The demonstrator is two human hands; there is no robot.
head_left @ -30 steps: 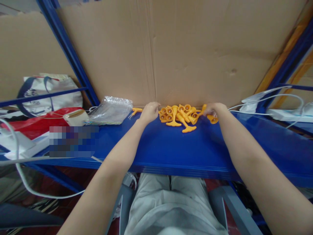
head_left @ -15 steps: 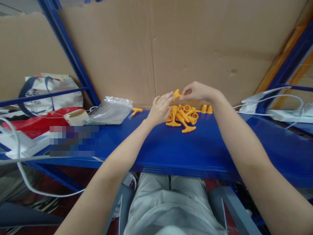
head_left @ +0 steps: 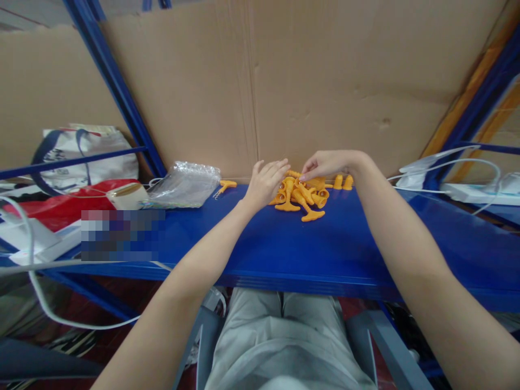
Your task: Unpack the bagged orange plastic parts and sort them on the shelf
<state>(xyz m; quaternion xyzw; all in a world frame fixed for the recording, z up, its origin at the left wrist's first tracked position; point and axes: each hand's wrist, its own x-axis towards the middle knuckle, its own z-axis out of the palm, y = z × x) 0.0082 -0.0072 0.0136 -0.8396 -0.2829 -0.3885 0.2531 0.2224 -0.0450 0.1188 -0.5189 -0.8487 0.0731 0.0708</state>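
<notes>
Soft, even light left the desk (head_left: 309, 254) fairly bright, with a pale sheen right of the right hand (head_left: 325, 163). Left of the left hand (head_left: 266, 184), a plastic bag (head_left: 187, 185) glinted and pixelation (head_left: 122, 235) hid a patch. The floor (head_left: 117, 338) below both hands was dim, yellow pieces (head_left: 305, 195) between them lacked sharpness, and wide-angle distortion stretched the outer edges.

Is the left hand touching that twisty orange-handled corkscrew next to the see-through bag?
Apart. The head view shows a strip of blue table between the left hand and the orange-handled corkscrew, which lies beside the see-through bag.
</notes>
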